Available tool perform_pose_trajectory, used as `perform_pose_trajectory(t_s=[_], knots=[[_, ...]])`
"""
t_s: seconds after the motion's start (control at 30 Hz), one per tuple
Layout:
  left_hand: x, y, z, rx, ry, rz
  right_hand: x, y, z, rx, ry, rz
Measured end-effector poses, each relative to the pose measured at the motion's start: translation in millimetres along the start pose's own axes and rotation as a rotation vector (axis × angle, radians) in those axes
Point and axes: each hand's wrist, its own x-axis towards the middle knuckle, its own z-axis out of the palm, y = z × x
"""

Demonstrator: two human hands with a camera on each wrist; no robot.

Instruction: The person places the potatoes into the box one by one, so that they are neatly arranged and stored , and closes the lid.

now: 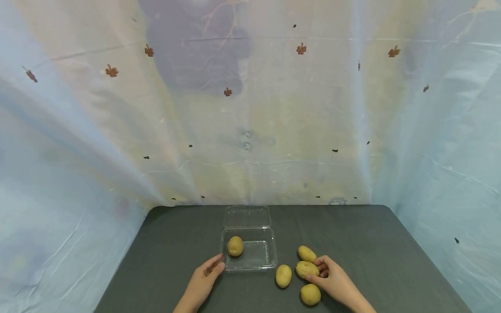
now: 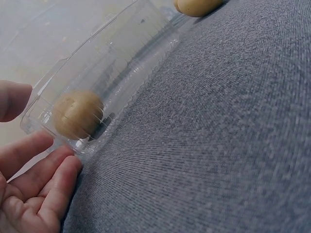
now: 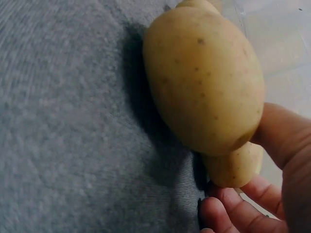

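A clear plastic clamshell container (image 1: 250, 266) sits on the dark table with its lid (image 1: 248, 217) folded back. One potato (image 1: 235, 246) lies in its left part. My left hand (image 1: 203, 278) is at the container's left front corner; in the left wrist view its fingertips (image 2: 65, 154) touch the side wall, fingers fairly straight. On the right, my right hand (image 1: 332, 278) pinches a potato (image 1: 306, 270) between thumb and fingers. In the right wrist view, that potato (image 3: 231, 170) is partly hidden behind a nearer potato (image 3: 204, 80).
Around the right hand lie more potatoes: one behind (image 1: 307, 253), one in front (image 1: 310, 294), and one to the left (image 1: 283, 276), beside the container. Patterned plastic sheeting (image 1: 250, 108) hangs behind the table and along both sides.
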Motion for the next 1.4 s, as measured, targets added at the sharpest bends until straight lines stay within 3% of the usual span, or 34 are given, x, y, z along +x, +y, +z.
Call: perform_pose_trajectory(t_s=[0.27, 0.5, 0.77, 1.1, 1.23, 1.4], knots=[[-1.9, 0.6, -1.9, -0.001, 0.023, 0.009, 2.9, -0.9, 0.9, -0.033, -0.051, -0.041], [-0.6, -2.2, -1.8, 0.0, 0.019, 0.01, 3.9, -4.5, 1.6, 0.014, -0.107, -0.078], [2.3, -9.5, -3.0, -0.009, 0.013, 0.001, 9.0, -0.8, 5.8, 0.018, -0.096, -0.088], [-0.6, -4.3, -0.1, -0.021, -0.003, 0.003, 7.3, 9.8, -2.6, 0.026, -0.053, -0.062], [0.6, -4.8, 0.5, -0.026, -0.002, -0.001, 5.5, 11.8, -8.8, 0.117, -0.018, -0.028], [0.6, -3.7, 0.7, -0.02, 0.004, 0.001, 4.2, 1.5, -14.6, 0.324, 0.024, 0.021]])
